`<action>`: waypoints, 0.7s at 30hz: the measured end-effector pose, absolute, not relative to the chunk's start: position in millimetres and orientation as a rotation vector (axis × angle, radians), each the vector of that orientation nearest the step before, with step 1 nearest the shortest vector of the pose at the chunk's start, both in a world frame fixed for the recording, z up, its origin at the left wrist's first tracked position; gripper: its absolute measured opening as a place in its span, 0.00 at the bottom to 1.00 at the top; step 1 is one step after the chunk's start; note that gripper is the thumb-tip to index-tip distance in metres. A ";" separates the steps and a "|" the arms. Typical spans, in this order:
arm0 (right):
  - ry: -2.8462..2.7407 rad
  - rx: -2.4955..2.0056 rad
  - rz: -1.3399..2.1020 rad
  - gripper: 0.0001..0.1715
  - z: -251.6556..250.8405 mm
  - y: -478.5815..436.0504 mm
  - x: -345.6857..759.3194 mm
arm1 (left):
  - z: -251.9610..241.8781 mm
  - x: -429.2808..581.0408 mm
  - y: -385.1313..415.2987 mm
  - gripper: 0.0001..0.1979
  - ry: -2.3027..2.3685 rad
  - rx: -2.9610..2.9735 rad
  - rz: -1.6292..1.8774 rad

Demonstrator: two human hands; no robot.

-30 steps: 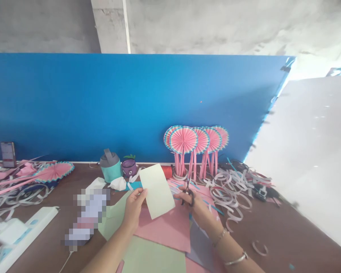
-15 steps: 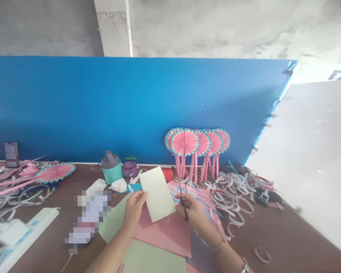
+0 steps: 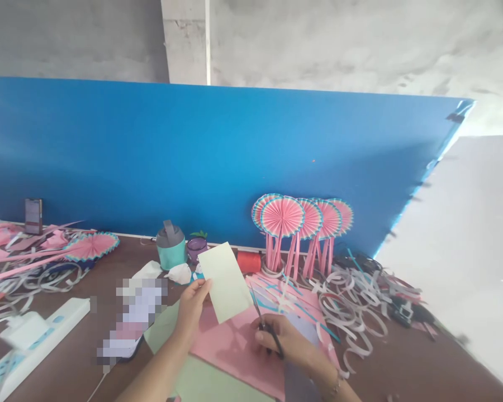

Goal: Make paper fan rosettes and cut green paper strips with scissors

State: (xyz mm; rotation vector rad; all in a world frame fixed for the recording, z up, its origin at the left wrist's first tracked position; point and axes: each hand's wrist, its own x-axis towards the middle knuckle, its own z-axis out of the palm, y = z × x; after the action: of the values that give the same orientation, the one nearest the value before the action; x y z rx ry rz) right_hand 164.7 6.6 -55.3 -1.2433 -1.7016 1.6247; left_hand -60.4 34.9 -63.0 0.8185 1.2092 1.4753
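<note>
My left hand (image 3: 193, 304) pinches the left edge of a pale green paper sheet (image 3: 226, 282), held up at a tilt over the table. In my right hand (image 3: 283, 338) is a pair of black-handled scissors (image 3: 272, 335), its blades pointing up and to the left beside the sheet's right edge. Fingers wrap the handles, and the blades look close together. Below both hands lie pink paper (image 3: 235, 349) and more pale green paper (image 3: 213, 379).
Pink pleated paper fans (image 3: 282, 216) stand by the blue partition (image 3: 193, 145). Curled white strips (image 3: 347, 301) cover the right side. A teal cup (image 3: 171, 251), red roll (image 3: 248, 262), blurred phone (image 3: 134, 324) and power strip (image 3: 42, 340) also sit on the table (image 3: 104, 290).
My right hand has lowered with the scissors, away from the sheet's lower right corner. The sheet has shifted slightly left, still in my left hand. The camera view has turned a little left.
</note>
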 end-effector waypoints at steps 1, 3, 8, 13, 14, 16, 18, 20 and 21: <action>-1.707 -1.247 1.623 0.24 -55.8 6.7 164.5 | -63.1 -60.7 35.0 0.19 1.207 0.815 1.475; -1.703 -1.250 1.611 0.26 -56.3 7.3 163.8 | -63.9 -61.5 35.3 0.18 1.194 0.812 1.476; -1.670 -1.264 1.564 0.26 -54.7 7.4 161.8 | -67.0 -61.5 35.4 0.19 1.186 0.832 1.477; -1.706 -1.264 1.592 0.25 -52.1 4.9 162.2 | -64.5 -60.4 34.5 0.20 1.174 0.806 1.478; -1.723 -1.262 1.583 0.25 -51.7 4.7 162.3 | -63.5 -60.4 34.6 0.20 1.173 0.794 1.488; -1.741 -1.254 1.568 0.24 -50.6 4.6 162.3 | -61.5 -60.8 35.0 0.21 1.178 0.769 1.506; -1.728 -1.238 1.576 0.25 -49.3 4.9 162.3 | -59.7 -61.3 35.4 0.21 1.186 0.754 1.516; -1.720 -1.216 1.589 0.25 -47.8 5.1 162.8 | -58.5 -61.6 35.7 0.21 1.193 0.753 1.523; -1.727 -1.208 1.586 0.25 -47.3 5.1 163.3 | -58.2 -61.7 35.7 0.21 1.196 0.754 1.525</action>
State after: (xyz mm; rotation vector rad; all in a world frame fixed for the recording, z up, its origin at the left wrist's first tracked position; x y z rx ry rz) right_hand 163.3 5.1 -47.3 -1.2083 -1.7272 1.5863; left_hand -61.7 35.7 -58.2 0.7542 1.1965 1.5252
